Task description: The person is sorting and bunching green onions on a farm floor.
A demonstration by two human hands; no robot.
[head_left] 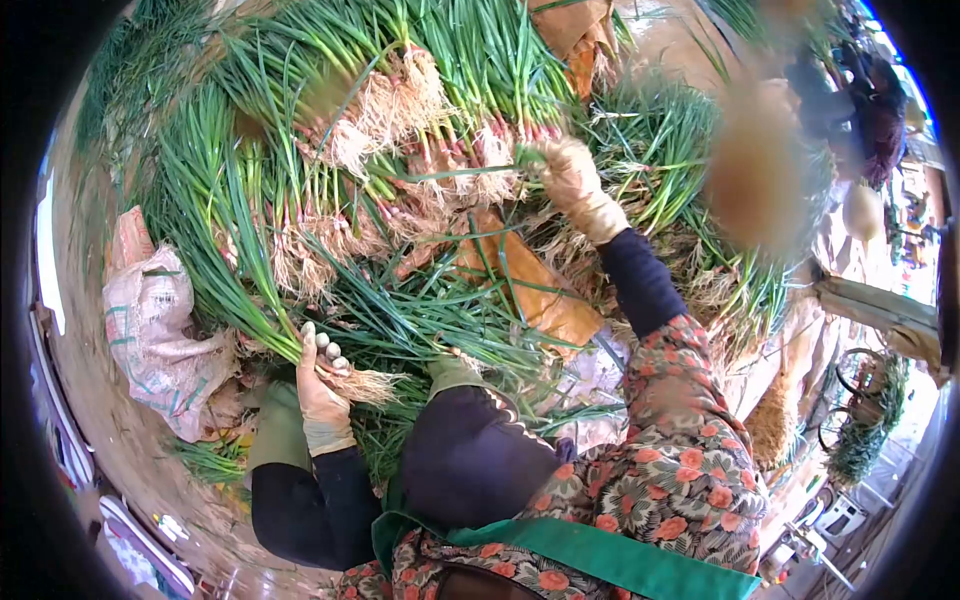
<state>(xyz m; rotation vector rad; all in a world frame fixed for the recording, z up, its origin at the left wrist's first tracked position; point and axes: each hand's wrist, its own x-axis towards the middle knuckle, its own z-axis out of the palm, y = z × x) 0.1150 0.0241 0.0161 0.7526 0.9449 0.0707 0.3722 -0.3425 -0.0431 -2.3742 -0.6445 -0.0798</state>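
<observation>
My left hand [322, 395], in a pale glove, is closed around the lower stems of a bunch of green onions [262, 318]. Its leaves reach up and left, and its pale roots stick out to the right of the fingers. My right hand [575, 185], also gloved, is reached forward and closed, with blurred green leaves at its fingertips. Just left of it lie rows of green onions [480, 80] with reddish stem bases and stringy roots. Loose green leaves [410, 310] are heaped between my hands, close to my knees.
A white woven sack [155, 330] lies at the left. An orange-brown sheet [540, 290] shows among the leaves. More green onions [670, 150] are piled at the right, near a wooden beam [880, 315]. Another person [880, 120] is at the far right. Blurred spots cover parts of the view.
</observation>
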